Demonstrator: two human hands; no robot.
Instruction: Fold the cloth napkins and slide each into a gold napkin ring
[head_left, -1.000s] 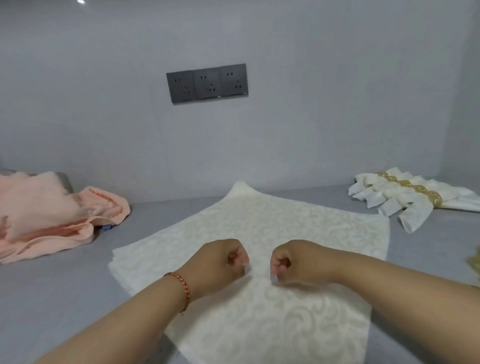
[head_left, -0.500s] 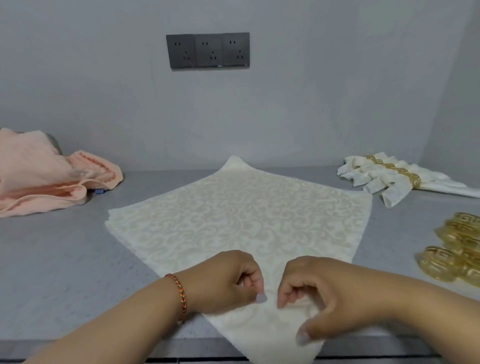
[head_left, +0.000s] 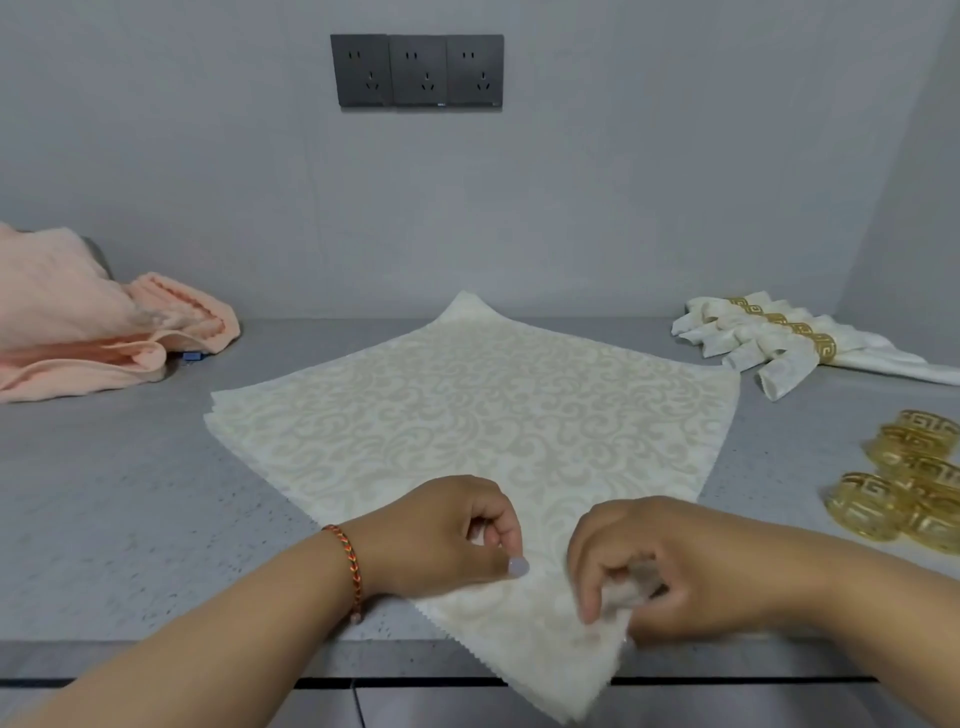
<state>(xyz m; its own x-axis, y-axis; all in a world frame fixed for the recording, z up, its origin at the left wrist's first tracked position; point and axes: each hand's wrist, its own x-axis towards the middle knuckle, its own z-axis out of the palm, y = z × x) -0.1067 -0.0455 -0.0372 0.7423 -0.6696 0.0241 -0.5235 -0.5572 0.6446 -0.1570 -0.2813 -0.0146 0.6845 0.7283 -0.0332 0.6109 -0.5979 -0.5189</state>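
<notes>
A stack of cream patterned napkins (head_left: 483, 405) lies flat like a diamond on the grey counter, its near corner hanging over the front edge. My left hand (head_left: 447, 535) has curled fingers and rests on the napkin near that corner, seemingly pinching the cloth. My right hand (head_left: 660, 566) pinches the top napkin's near corner and lifts a fold of it. Several loose gold napkin rings (head_left: 904, 478) sit at the right. Folded napkins in gold rings (head_left: 779, 338) lie at the back right.
A pink towel (head_left: 88, 327) is heaped at the back left. Dark wall sockets (head_left: 417, 70) are mounted above the counter. The grey counter (head_left: 130, 493) ends at a front edge just below my wrists.
Both hands have drawn back toward the counter's front edge, to the napkin's near corner. My right hand now holds a raised fold of cloth. The view has tilted down, showing the loose rings.
</notes>
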